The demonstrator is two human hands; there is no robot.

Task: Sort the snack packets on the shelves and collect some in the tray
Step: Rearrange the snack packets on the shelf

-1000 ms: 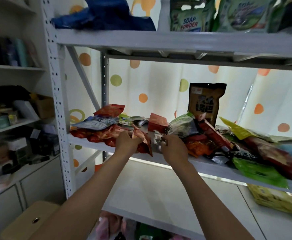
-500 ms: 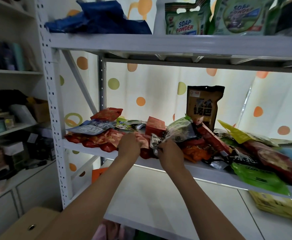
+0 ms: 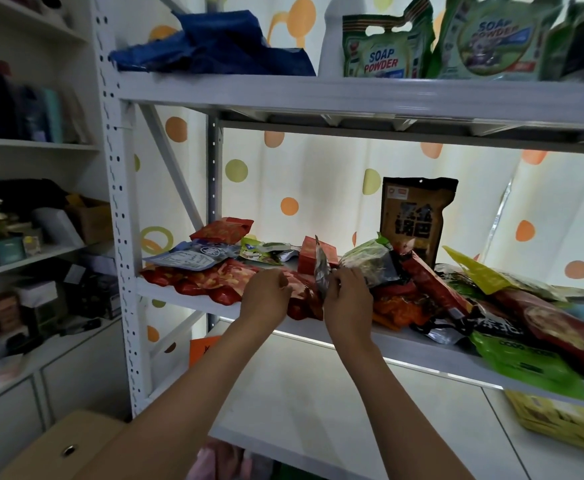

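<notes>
Head view shows our left hand (image 3: 266, 292) curled on the red packets (image 3: 214, 282) and our right hand (image 3: 347, 296) pinching a silver packet (image 3: 321, 271) upright on the shelf (image 3: 404, 344), whose overhanging green packet (image 3: 526, 365) we could knock off.

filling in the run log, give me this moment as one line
stage: sorting on middle shelf | left hand: on red snack packet | right hand: pinching small silver packet upright | tray: not seen
</notes>
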